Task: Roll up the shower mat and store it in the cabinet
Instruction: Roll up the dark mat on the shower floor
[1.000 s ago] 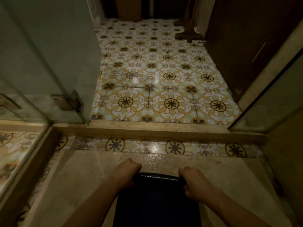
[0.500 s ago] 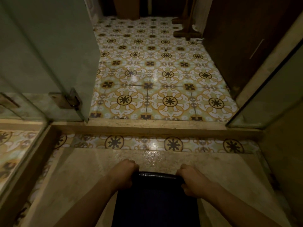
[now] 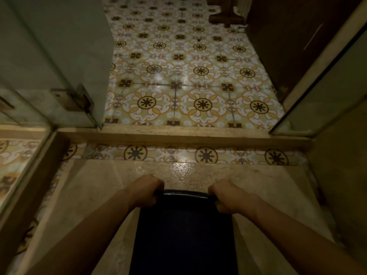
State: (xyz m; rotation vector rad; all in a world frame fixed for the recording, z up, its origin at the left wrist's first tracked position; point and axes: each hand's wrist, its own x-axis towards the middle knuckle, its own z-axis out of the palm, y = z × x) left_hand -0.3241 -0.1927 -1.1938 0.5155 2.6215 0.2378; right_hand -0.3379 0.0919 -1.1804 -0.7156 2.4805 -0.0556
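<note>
A dark, ribbed shower mat [image 3: 183,233] lies on the beige stone shower floor, running from the bottom edge up the middle of the view. Its far end is curled into a thin, shiny roll. My left hand [image 3: 144,192] is closed around the left end of that roll. My right hand [image 3: 227,197] is closed around the right end. Both forearms reach in from the bottom corners. No cabinet is clearly in view.
A raised stone threshold [image 3: 178,135] crosses the view ahead, with patterned tile floor [image 3: 188,76] beyond. An open glass door [image 3: 59,56] with a metal hinge [image 3: 79,99] stands at left, a glass panel [image 3: 327,92] at right, and a dark wooden door [image 3: 288,36] behind it.
The rolled end and both hands have come slightly toward me, and the view has tipped down a little. Both hands keep their grip on the mat.
</note>
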